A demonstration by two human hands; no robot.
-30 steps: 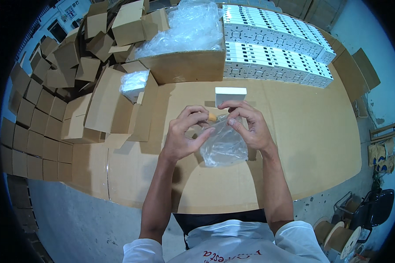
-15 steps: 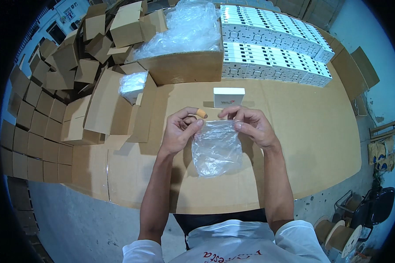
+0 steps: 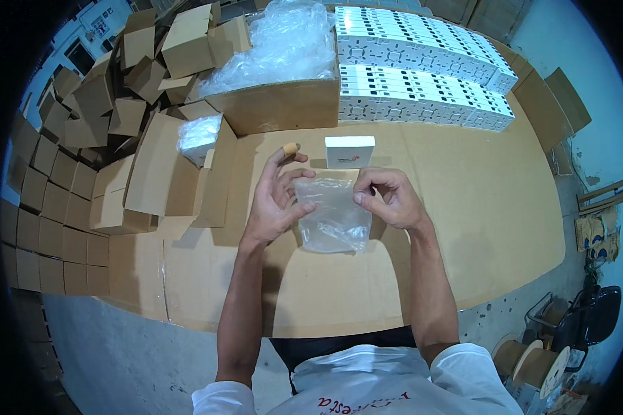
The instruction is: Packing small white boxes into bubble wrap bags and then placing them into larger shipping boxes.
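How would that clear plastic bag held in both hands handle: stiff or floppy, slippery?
The clear plastic bag is probably floppy: it sags and wrinkles below the left hand and right hand. Likely very light. Its glossy film may be slippery.

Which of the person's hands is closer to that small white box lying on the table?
Right. The right hand pinches the clear plastic bag just below and slightly right of the small white box. The left hand holds the bag's other edge, farther to the box's lower left.
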